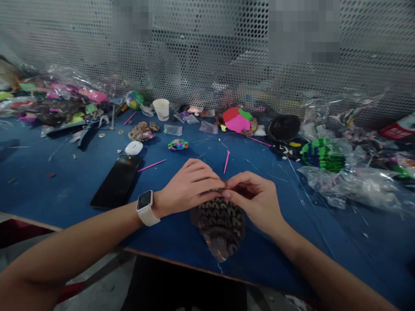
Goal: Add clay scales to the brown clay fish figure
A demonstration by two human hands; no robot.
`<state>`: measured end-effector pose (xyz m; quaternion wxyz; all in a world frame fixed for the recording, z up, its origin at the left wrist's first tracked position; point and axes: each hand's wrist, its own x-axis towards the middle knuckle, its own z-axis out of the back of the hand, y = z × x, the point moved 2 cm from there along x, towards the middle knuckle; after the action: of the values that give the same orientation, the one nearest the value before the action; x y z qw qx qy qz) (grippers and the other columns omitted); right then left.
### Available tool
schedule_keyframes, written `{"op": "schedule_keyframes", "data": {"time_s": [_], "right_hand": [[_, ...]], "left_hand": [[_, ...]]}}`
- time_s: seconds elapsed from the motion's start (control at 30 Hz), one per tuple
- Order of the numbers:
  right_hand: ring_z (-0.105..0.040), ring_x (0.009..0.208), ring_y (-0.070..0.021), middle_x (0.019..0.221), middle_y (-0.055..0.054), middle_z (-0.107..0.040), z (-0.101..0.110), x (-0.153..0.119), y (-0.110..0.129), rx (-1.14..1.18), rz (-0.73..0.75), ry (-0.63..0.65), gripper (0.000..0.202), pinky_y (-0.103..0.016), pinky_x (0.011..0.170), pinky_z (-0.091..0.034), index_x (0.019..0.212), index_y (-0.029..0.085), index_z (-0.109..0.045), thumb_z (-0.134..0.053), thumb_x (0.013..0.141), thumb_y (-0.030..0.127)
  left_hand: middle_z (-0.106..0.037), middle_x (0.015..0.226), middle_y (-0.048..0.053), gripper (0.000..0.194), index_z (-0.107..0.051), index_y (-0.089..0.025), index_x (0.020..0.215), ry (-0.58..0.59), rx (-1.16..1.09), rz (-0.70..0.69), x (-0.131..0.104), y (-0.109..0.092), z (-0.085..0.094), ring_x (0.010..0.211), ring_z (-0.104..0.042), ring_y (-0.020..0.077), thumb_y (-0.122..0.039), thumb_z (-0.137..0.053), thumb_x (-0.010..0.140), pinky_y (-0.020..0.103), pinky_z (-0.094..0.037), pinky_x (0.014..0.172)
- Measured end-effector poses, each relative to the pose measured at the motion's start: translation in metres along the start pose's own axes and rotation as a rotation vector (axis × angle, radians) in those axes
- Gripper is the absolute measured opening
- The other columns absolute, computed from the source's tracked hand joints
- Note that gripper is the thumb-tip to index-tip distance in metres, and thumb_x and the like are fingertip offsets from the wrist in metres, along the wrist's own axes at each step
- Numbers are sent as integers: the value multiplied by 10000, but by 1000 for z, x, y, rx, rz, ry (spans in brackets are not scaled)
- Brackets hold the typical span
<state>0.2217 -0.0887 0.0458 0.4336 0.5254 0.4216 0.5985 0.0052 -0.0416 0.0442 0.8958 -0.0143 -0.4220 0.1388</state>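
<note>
A dark grey-brown clay fish with rows of curved scales lies near the table's front edge, its pointed head towards me. My left hand, wearing a watch at the wrist, reaches across its far end, with the fingers together and the fingertips pressed on the clay. From the right, my right hand pinches thumb and index finger at the same spot, touching the left fingertips. A bit of dark clay shows between the two hands. The fish's far end is mostly hidden beneath them.
Left of me lie a black phone, a white earbud case and a pink modelling tool. Another pink tool is beyond my hands. A paper cup, colourful clay and plastic wrappers line the perforated metal panel.
</note>
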Motion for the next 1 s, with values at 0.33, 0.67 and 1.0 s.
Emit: {"op": "schedule_keyframes", "data": {"time_s": [0.33, 0.67, 1.0], "right_hand": [[-765, 595, -173, 735, -5, -819, -2, 3, 1, 93, -74, 49, 276, -253, 499, -585, 870, 257, -840, -1067, 781, 384], [-730, 554, -151, 728, -5, -821, -4, 1, 2, 87, -52, 29, 293, -256, 510, -589, 852, 246, -829, -1072, 788, 396], [-752, 596, -157, 760, -8, -839, 0, 2, -4, 76, -42, -25, 286, -253, 525, -573, 853, 263, -858, -1104, 738, 352]], "left_hand": [[-882, 1004, -11, 143, -812, -284, 1156, -23, 26, 11, -3, 1, 0, 990, -790, 167, -336, -678, 1164, 377, -563, 966], [-875, 1035, 12, 119, -766, -200, 1187, -95, 0, -61, 0, -2, 0, 960, -788, 154, -299, -733, 1130, 340, -557, 915], [-872, 1025, 20, 157, -798, -206, 1164, -109, 28, -28, 1, 1, -2, 906, -787, 134, -329, -700, 1153, 302, -556, 855]]}}
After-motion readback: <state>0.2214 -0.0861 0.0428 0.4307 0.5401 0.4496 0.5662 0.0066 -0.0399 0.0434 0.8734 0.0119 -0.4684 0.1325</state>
